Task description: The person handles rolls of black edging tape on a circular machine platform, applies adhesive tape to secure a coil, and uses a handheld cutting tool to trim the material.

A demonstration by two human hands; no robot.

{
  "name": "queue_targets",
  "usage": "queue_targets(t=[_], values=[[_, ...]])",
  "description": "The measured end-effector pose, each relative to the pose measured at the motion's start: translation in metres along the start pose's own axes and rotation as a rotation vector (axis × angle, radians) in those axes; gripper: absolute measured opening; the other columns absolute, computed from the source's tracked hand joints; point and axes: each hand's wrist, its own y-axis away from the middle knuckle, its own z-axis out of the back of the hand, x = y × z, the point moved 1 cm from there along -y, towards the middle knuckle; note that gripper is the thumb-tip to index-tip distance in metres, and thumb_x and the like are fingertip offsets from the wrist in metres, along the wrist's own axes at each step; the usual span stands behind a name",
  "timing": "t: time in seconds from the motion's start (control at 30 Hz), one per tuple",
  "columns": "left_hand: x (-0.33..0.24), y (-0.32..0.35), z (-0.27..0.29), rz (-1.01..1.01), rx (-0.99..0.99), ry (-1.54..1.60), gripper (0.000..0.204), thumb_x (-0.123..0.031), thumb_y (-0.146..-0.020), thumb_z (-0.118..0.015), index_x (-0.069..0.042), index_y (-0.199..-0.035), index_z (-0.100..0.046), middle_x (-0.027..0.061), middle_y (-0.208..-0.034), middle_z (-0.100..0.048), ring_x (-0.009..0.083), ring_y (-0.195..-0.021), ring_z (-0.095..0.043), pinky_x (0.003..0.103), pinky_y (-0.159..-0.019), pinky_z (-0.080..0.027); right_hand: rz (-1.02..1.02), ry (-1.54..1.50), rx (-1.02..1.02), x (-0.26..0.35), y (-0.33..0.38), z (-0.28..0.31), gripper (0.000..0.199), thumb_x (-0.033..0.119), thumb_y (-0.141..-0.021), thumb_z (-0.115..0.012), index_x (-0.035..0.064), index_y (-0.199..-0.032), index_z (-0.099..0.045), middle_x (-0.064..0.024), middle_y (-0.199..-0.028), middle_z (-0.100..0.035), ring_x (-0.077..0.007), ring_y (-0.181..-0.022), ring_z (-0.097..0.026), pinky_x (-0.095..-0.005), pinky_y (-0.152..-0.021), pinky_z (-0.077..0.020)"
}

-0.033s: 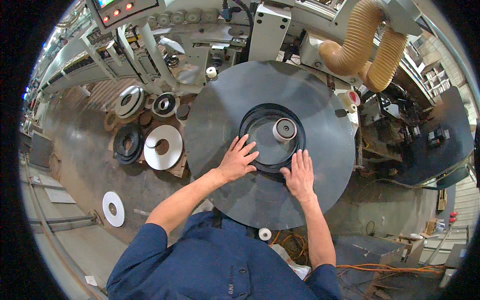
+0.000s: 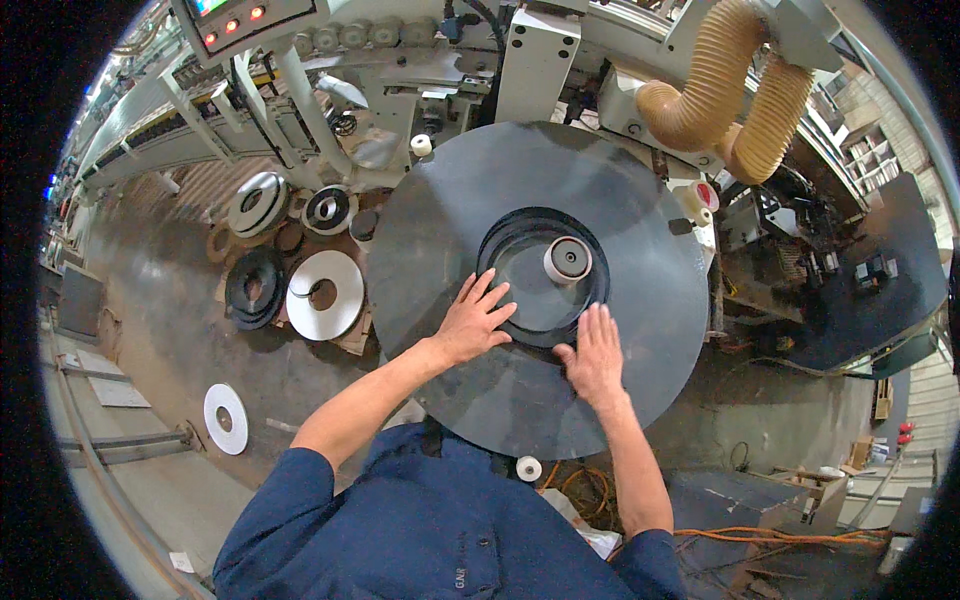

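Fairly bright; edges bowed, corners black

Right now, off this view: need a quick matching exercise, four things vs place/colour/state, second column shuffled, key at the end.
Column 1
1. Left hand
2. Black coil
3. Ridged hose
4. Small white ring

Column 2
A. At the lower left, by itself
B. Tan, at the upper right
C. Fingers spread, at the near-left edge of a loop
D. Around the round hub, on the grey disc

Pairs: 1-C, 2-D, 3-B, 4-A
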Motion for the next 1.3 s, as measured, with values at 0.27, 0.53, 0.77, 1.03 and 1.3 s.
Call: queue_targets(t=[0.27, 0.53, 0.77, 1.03, 1.3], values=[[0.001, 0.004, -0.007, 0.014, 0.033, 0.010, 0.059, -0.039, -0.077, -0.076, -0.009, -0.127, -0.062, 0.0164, -0.145, -0.045, 0.0397, -0.143, -0.025, 0.053, -0.118, -0.022, 0.068, -0.302, 0.051, 0.068, 0.001, 0.011, 0.071, 0.044, -0.090, -0.061, -0.0089, -0.135, -0.046, -0.0276, -0.143, -0.044, -0.0452, -0.136, -0.037, -0.0539, -0.114, -0.0272], [-0.004, 0.004, -0.007, 0.032, -0.019, 0.031, 0.063, -0.039, -0.076, -0.076, -0.007, -0.128, -0.060, 0.0189, -0.148, -0.041, 0.0397, -0.143, -0.027, 0.052, -0.117, -0.024, -0.015, -0.060, 0.081, 0.060, 0.009, 0.001, 0.074, 0.051, -0.091, -0.055, -0.0134, -0.127, -0.049, -0.0341, -0.140, -0.043, -0.0464, -0.135, -0.037, -0.0521, -0.114, -0.0265], [-0.002, 0.004, -0.003, 0.069, 0.008, 0.021, 0.066, -0.037, -0.075, -0.078, -0.006, -0.130, -0.059, 0.0193, -0.151, -0.038, 0.0388, -0.144, -0.026, 0.051, -0.118, -0.024, -0.108, -0.166, -0.228, 0.041, -0.014, 0.012, 0.058, 0.034, -0.092, -0.062, -0.0066, -0.132, -0.050, -0.0276, -0.137, -0.050, -0.0438, -0.131, -0.044, -0.0524, -0.111, -0.0319], [-0.001, 0.005, -0.011, 0.063, 0.004, 0.005, 0.068, -0.042, -0.078, -0.075, -0.003, -0.130, -0.057, 0.0207, -0.149, -0.039, 0.0384, -0.144, -0.025, 0.051, -0.119, -0.020, -0.010, -0.283, 0.234, 0.077, 0.014, 0.014, 0.067, 0.042, -0.094, -0.055, -0.0121, -0.132, -0.046, -0.0321, -0.142, -0.043, -0.0445, -0.137, -0.037, -0.0521, -0.115, -0.0255], [-0.006, 0.000, -0.005, 0.034, -0.017, 0.013, 0.071, -0.043, -0.075, -0.076, -0.001, -0.129, -0.056, 0.0214, -0.148, -0.039, 0.0388, -0.144, -0.024, 0.052, -0.119, -0.019, -0.127, -0.017, -0.111, -0.004, -0.010, 0.002, 0.062, 0.031, -0.091, -0.064, -0.0109, -0.133, -0.046, -0.0322, -0.142, -0.043, -0.0480, -0.133, -0.039, -0.0528, -0.113, -0.0293]])
